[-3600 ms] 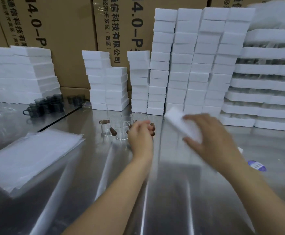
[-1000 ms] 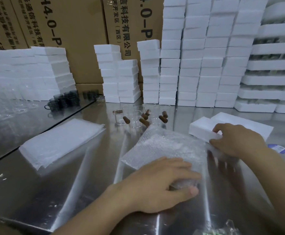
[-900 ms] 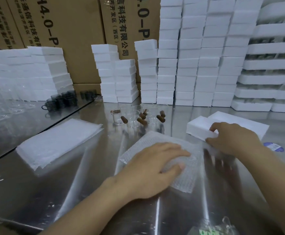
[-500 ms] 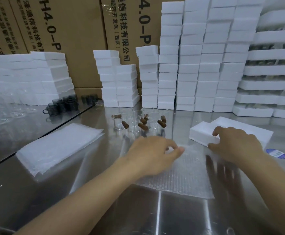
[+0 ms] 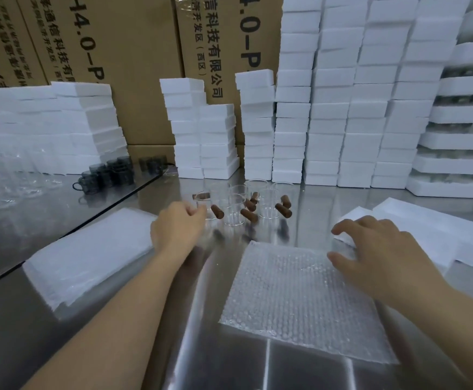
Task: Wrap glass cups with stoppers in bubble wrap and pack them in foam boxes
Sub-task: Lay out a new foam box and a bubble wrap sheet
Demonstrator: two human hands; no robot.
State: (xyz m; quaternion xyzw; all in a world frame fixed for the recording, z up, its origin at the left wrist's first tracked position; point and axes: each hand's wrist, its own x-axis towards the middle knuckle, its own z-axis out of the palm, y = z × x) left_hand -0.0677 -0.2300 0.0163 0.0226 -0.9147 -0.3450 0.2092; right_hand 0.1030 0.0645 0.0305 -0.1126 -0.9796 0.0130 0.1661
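Left: pile of white padded sheets [image 5: 89, 257] on the shiny metal tabletop [image 5: 224, 361]. Your left hand [image 5: 177, 226], fingers curled, sits at the leftmost of the clear glass cups with brown stoppers [image 5: 234, 216], standing mid-tabletop; whether its grip clamps one, cannot tell. Centre: flat clear bubble-wrap sheet [image 5: 300, 302]. Your right hand [image 5: 384, 256], grip apart, rests on the sheet's far corner beside the white foam box [image 5: 421, 229].

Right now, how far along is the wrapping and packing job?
Done: one bubble wrap sheet lies flat, a foam box beside it. In hand: the left hand is at the glass cups, fingers curled beside them, grip unclear; the right hand rests open on the sheet's corner. Left: no cup is on the sheet; wrapping and boxing remain.
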